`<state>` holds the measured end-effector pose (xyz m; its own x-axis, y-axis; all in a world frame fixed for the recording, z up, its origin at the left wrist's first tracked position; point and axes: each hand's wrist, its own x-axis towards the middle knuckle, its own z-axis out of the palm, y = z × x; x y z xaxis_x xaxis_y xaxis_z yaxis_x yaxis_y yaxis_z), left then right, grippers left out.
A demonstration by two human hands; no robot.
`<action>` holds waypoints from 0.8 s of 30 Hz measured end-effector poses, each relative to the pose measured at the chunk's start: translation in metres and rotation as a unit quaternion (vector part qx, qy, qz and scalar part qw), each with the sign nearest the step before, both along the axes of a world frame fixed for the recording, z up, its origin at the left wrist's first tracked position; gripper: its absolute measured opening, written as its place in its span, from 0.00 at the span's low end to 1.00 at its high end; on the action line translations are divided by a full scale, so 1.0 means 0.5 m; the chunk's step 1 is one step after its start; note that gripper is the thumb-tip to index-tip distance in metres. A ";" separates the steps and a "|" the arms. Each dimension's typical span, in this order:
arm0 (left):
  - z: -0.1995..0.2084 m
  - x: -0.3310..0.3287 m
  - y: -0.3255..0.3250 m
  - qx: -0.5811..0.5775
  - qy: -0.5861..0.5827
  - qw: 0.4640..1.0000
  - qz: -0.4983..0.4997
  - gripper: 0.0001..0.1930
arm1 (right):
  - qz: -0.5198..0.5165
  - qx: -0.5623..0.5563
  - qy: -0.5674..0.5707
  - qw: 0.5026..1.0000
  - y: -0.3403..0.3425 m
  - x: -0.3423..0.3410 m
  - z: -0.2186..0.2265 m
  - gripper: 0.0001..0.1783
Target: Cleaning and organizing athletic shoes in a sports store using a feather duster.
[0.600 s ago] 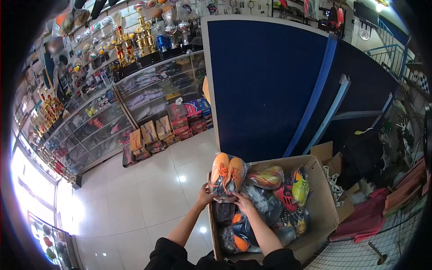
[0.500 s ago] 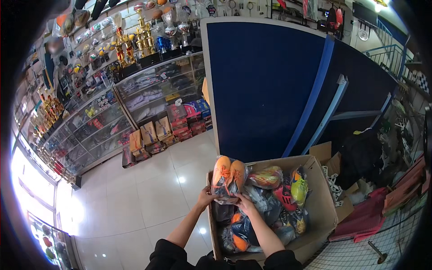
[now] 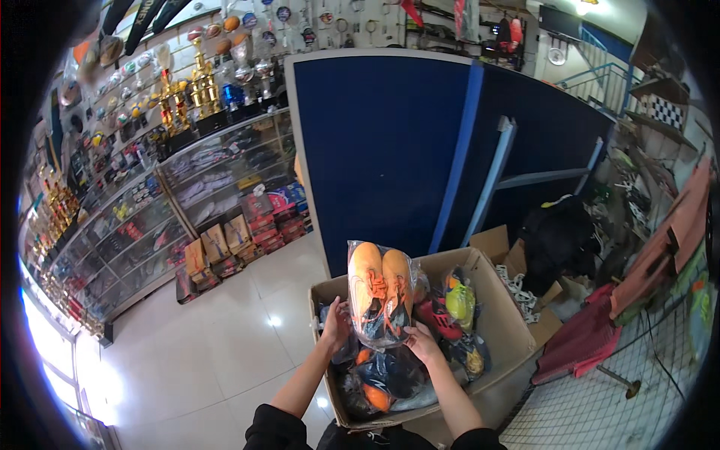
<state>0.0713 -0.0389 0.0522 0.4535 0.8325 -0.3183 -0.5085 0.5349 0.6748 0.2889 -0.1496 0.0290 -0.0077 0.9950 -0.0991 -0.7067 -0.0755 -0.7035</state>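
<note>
Glossy pale floor tiles (image 3: pixel 225 352) and the flat navy panel (image 3: pixel 382 157) have swung left in view, so I've turned a touch right! And up comes the pair of orange shoes (image 3: pixel 370 281), nearer to me than a moment ago, now over the open cardboard box (image 3: pixel 501 322) and hiding more of its far left corner. Smooth, rounded toes point up, orange laces zigzag down, all inside a crinkly clear bag (image 3: pixel 384 341). My right hand (image 3: pixel 424 345) pinches the bag's lower right corner; my left hand (image 3: pixel 336 322) stands upright at its left edge, fingers raised, whether gripping I can't tell. Below, a lime-yellow shoe (image 3: pixel 460 304) shines through wrinkled plastic against rough brown card.
</note>
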 end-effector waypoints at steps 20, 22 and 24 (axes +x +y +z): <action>0.121 0.259 -0.146 -0.092 -0.170 0.885 -0.423 0.16 | -0.345 0.029 -0.093 0.934 -0.346 -0.067 0.160 0.29; 0.097 0.280 -0.175 -0.099 -0.187 0.859 -0.467 0.16 | -0.413 0.002 -0.105 0.904 -0.399 -0.095 0.153 0.28; 0.097 0.300 -0.233 -0.109 -0.184 0.831 -0.514 0.16 | -0.458 0.001 -0.111 0.882 -0.457 -0.130 0.165 0.29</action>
<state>0.2215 -0.1555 0.1007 0.9892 -0.1140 -0.0923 0.1419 0.9034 0.4046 0.2239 -0.3781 0.1113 0.8193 0.5733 0.0045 -0.3153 0.4571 -0.8316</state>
